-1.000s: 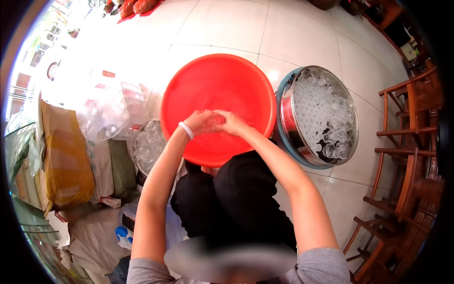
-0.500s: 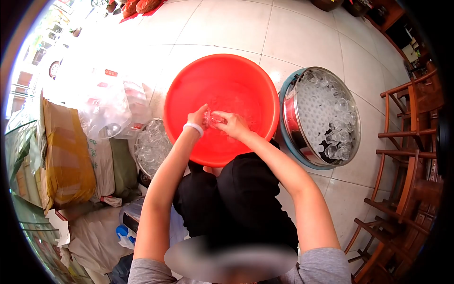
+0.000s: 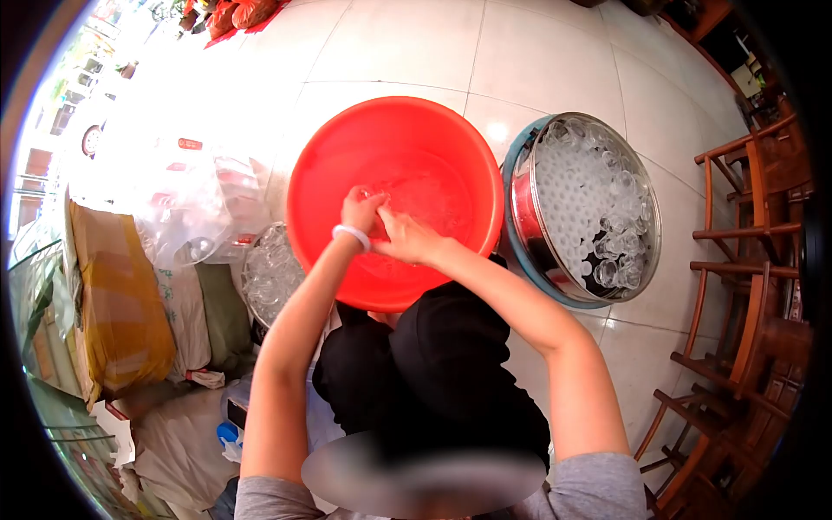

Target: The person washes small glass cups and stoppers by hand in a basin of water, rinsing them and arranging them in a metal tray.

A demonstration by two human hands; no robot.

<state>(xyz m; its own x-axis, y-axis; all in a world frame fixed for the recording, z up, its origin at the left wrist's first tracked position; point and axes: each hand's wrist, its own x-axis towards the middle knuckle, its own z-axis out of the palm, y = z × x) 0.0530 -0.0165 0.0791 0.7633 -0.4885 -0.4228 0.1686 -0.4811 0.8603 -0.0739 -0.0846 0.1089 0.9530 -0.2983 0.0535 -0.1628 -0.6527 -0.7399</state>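
Note:
A large red plastic basin (image 3: 472, 156) with water in it stands in front of my knees. Over it, my left hand (image 3: 360, 212), with a white band at the wrist, is closed around a small clear glass (image 3: 371, 192), mostly covered by the fingers. My right hand (image 3: 411, 239) presses against the left one with bent fingers on the same glass. To the right, a round metal steamer tray (image 3: 530, 195) with a perforated base carries several clear glasses (image 3: 620, 251). At the left, more clear glasses (image 3: 273, 273) fill a round container partly behind the basin.
A blue-green tub (image 3: 511, 160) sits under the steamer tray. Clear plastic bags (image 3: 186, 204), a taped carton (image 3: 126, 299) and sacks (image 3: 225, 312) lie at the left. Wooden chairs (image 3: 750, 230) line the right side. Pale floor tiles (image 3: 394, 43) extend beyond the basin.
My hands have shifted slightly left and come closer together. The right hand has turned and lowered, and the glass is more hidden. The basin and tray appear a little further left.

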